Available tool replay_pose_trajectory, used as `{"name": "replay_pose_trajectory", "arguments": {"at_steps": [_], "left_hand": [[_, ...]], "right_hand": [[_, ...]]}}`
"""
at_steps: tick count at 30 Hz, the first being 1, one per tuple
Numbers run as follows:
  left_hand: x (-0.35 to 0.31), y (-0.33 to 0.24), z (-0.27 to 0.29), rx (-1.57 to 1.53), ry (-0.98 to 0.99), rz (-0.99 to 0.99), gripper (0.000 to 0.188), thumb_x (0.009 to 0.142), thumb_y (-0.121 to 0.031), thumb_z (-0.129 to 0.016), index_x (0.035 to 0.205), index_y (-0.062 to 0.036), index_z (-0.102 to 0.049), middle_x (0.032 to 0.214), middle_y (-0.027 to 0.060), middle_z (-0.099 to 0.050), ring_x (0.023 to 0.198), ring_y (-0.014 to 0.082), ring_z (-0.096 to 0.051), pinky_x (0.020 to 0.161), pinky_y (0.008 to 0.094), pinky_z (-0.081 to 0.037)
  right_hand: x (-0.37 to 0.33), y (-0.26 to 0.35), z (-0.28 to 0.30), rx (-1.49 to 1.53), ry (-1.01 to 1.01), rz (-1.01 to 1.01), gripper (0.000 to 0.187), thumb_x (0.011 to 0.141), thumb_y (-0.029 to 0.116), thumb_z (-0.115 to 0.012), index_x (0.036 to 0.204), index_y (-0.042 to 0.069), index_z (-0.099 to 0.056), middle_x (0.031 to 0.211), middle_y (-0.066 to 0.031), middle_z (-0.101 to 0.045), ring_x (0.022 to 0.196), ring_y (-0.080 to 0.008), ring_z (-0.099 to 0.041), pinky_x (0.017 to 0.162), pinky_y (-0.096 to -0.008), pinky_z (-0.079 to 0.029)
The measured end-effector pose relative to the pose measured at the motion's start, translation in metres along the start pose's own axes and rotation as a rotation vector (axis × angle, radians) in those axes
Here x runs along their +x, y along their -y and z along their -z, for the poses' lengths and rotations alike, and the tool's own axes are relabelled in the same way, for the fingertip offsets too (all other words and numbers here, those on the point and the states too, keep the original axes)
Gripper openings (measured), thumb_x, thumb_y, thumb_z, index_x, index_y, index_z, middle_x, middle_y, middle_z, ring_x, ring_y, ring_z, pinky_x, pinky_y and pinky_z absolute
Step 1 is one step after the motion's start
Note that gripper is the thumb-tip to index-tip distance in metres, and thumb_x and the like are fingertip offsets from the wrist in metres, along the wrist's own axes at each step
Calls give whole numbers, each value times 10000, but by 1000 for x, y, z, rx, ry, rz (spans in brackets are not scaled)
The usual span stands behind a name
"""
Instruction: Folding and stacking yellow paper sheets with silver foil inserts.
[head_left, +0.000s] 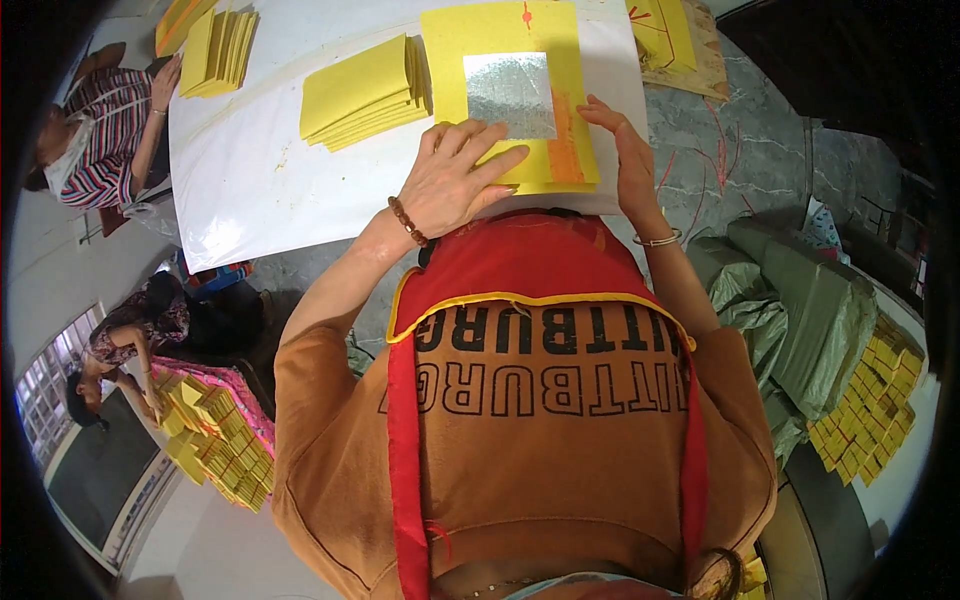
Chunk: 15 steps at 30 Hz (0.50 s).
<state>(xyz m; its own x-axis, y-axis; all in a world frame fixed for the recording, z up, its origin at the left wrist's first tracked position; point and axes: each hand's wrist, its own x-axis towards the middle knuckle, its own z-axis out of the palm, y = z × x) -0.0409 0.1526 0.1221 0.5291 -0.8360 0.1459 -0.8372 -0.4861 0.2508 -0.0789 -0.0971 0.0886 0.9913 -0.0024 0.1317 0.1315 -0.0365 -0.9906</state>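
Observation:
A yellow paper sheet lies at the table's near edge, with a silver foil square in its middle and an orange band at its lower right. My left hand rests palm down with fingers spread over the sheet's lower left, fingertips by the foil's lower edge. At the sheet's right edge is my right hand, its fingers stretched out and holding nothing; whether it presses the paper I cannot tell. A folded stack of yellow paper lies just left of the sheet.
The white-covered table also bears another folded yellow stack near a co-worker in stripes. A second person handles bundled yellow paper at the left. Yellow paper on a board and green wrapped bales stand right.

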Motion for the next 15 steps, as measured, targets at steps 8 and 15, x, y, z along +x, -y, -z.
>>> {"name": "replay_pose_trajectory", "arguments": {"at_steps": [8, 15], "left_hand": [[-2, -8, -2, 61, 28, 32, 580, 806, -465, -532, 1315, -208, -422, 1348, 82, -378, 1170, 248, -381, 944, 457, -278], [-3, -13, -7, 23, -69, 157, 636, 782, -481, -580, 1315, -174, -418, 1361, 143, -329, 1236, 347, -301, 955, 534, -261]], "right_hand": [[-2, -4, -4, -28, -1, -35, 443, 972, 285, -268, 1107, -8, -572, 1203, -124, -533, 1261, -256, -361, 1060, -356, -225], [7, -14, -19, -63, -8, 31, 501, 970, 349, -228, 1325, 28, -380, 1426, -125, -269, 1343, -254, -189, 1094, -361, -116]]}}
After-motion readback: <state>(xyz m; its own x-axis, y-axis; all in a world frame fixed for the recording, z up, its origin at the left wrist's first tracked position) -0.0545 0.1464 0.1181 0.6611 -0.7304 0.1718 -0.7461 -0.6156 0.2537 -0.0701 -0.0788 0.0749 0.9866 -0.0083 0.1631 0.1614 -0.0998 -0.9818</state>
